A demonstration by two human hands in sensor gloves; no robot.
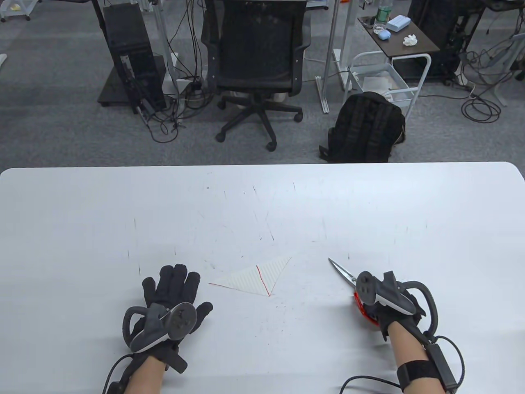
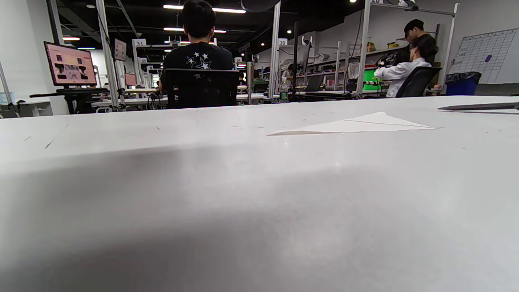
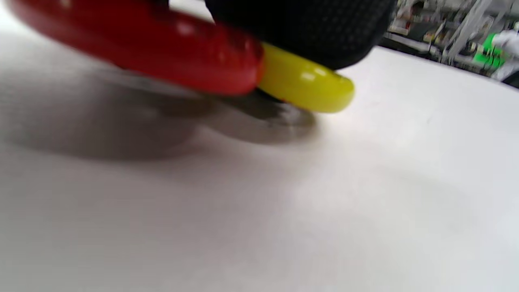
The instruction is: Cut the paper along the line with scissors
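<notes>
A white triangular paper (image 1: 254, 280) with a red line (image 1: 262, 280) across it lies flat on the white table (image 1: 82, 213), near the front centre. It also shows in the left wrist view (image 2: 357, 125). My left hand (image 1: 174, 287) rests flat and empty on the table, fingers spread, left of the paper. My right hand (image 1: 371, 301) grips the red and yellow handles of the scissors (image 1: 342, 271), to the right of the paper. The blades point up-left and look closed. In the right wrist view the handles (image 3: 182, 56) sit low over the table under my gloved fingers (image 3: 300, 24).
The table top bears small pen marks and scratches. Its far edge (image 1: 262, 164) runs across the middle of the table view. Beyond it on the floor stand an office chair (image 1: 256, 61) and a black backpack (image 1: 365, 127).
</notes>
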